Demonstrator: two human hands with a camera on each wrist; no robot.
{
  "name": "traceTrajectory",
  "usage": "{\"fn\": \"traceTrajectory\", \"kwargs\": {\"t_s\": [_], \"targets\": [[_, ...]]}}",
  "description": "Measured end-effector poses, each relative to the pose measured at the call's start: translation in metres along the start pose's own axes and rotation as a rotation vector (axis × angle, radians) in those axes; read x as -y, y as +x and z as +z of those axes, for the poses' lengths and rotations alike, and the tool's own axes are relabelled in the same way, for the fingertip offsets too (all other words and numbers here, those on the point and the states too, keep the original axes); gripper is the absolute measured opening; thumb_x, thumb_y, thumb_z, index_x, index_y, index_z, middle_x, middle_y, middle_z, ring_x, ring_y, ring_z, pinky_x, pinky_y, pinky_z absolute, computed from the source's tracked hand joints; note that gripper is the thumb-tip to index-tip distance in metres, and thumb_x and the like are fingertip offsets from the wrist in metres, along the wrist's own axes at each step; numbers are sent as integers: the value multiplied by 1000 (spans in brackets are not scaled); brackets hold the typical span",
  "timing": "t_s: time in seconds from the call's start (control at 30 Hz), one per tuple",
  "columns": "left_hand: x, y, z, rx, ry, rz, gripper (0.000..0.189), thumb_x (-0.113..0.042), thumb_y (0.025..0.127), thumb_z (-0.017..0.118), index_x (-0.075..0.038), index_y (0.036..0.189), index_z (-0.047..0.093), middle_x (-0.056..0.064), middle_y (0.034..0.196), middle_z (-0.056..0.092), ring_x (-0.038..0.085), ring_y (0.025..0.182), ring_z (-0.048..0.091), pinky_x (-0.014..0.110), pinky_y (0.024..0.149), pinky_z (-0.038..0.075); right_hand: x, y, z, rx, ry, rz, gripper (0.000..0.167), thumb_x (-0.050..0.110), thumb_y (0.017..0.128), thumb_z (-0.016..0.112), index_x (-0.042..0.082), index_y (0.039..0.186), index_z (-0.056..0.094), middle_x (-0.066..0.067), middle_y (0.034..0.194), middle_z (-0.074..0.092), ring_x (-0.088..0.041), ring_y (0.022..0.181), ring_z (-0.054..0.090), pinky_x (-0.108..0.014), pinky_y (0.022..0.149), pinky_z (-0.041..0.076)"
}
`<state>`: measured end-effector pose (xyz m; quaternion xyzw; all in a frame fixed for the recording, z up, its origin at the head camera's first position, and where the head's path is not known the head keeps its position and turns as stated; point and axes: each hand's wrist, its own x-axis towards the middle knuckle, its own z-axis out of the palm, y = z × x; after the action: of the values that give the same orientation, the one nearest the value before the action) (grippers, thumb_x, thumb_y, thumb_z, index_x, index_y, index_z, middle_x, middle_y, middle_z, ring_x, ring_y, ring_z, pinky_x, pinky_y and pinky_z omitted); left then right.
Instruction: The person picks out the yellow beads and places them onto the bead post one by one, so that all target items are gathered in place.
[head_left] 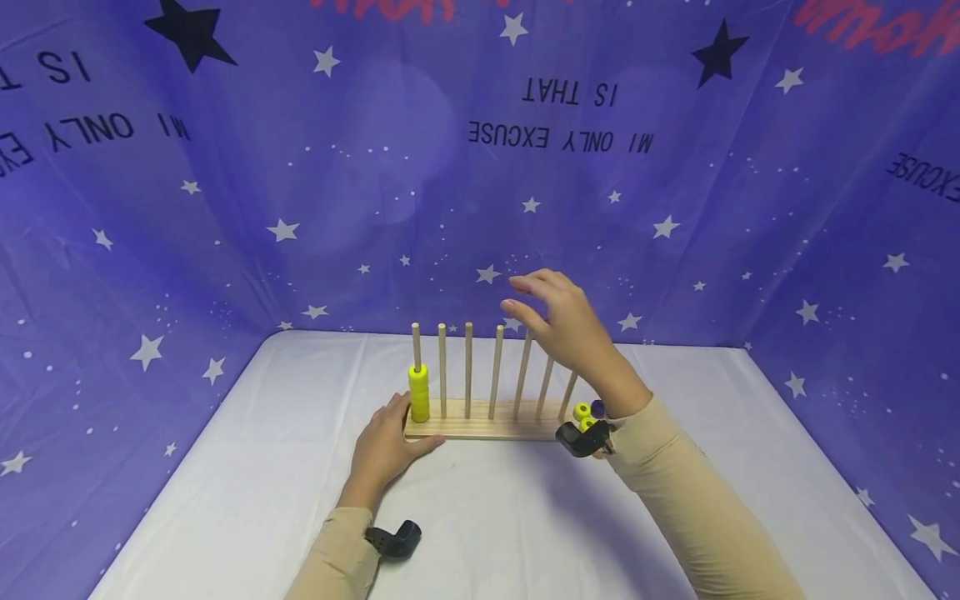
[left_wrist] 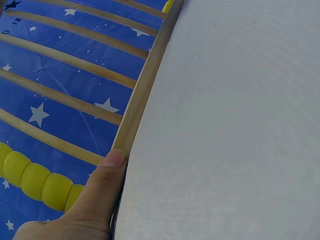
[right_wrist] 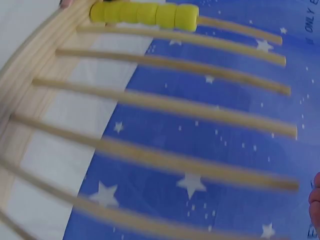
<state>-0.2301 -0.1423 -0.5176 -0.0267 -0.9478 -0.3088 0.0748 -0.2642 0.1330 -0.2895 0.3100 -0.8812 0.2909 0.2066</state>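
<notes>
A wooden peg rack (head_left: 487, 429) stands on the white table, with several upright pegs in a row along its base. Yellow beads (head_left: 419, 396) are stacked on the leftmost peg, whose upper part is bare. My left hand (head_left: 385, 450) holds the base's left end, its thumb (left_wrist: 102, 187) along the front edge. Above the pegs on the right side, my right hand (head_left: 566, 329) is raised with thumb and fingers apart and slightly bent. Nothing shows between them. In the right wrist view only fingertips (right_wrist: 315, 205) appear at the right edge.
Loose yellow beads (head_left: 582, 411) and a dark purple bead (head_left: 597, 408) lie at the rack's right end, partly hidden by the right wrist and its black camera (head_left: 583, 438). A purple star-printed cloth (head_left: 450, 183) surrounds the white table (head_left: 480, 517) at the back and sides.
</notes>
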Motion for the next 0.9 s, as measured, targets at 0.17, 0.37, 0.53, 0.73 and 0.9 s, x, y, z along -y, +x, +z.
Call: {"fn": "traceTrajectory", "kwargs": {"t_s": [0.17, 0.37, 0.53, 0.73, 0.9], "targets": [[-1, -1, 0, 2, -3, 0, 99, -64, 72, 79, -19, 152, 40, 9, 154, 47, 35, 146, 37, 60, 114, 36, -17, -16, -14, -63, -4, 26, 43, 32, 98, 63, 4, 131, 62, -10, 123, 66, -27, 117, 59, -46, 101, 50], [-1, -1, 0, 2, -2, 5, 98, -62, 72, 79, -18, 151, 41, 10, 153, 47, 35, 146, 37, 61, 114, 36, -43, -40, -24, -121, -11, 92, 43, 33, 98, 63, 6, 131, 62, -10, 124, 65, -26, 114, 62, -47, 97, 52], [-2, -2, 0, 6, 1, 5, 98, -63, 72, 79, -17, 151, 41, 11, 153, 47, 36, 146, 38, 60, 114, 36, -61, -59, -31, -160, -28, 156, 41, 31, 98, 63, 6, 130, 64, -10, 122, 66, -26, 111, 63, -45, 87, 56], [-1, -1, 0, -1, -1, 8, 99, -64, 72, 79, -17, 151, 41, 11, 153, 47, 35, 146, 38, 60, 115, 36, -80, -76, -32, -167, -51, 232, 38, 27, 98, 63, 4, 129, 64, -10, 119, 67, -27, 108, 63, -46, 87, 56], [-1, -1, 0, 3, -10, 9, 99, -63, 72, 79, -18, 151, 41, 10, 153, 47, 35, 146, 37, 60, 115, 35, -95, -90, -23, -140, -49, 308, 39, 29, 99, 62, 5, 130, 63, -10, 117, 66, -28, 108, 63, -51, 93, 54]]}}
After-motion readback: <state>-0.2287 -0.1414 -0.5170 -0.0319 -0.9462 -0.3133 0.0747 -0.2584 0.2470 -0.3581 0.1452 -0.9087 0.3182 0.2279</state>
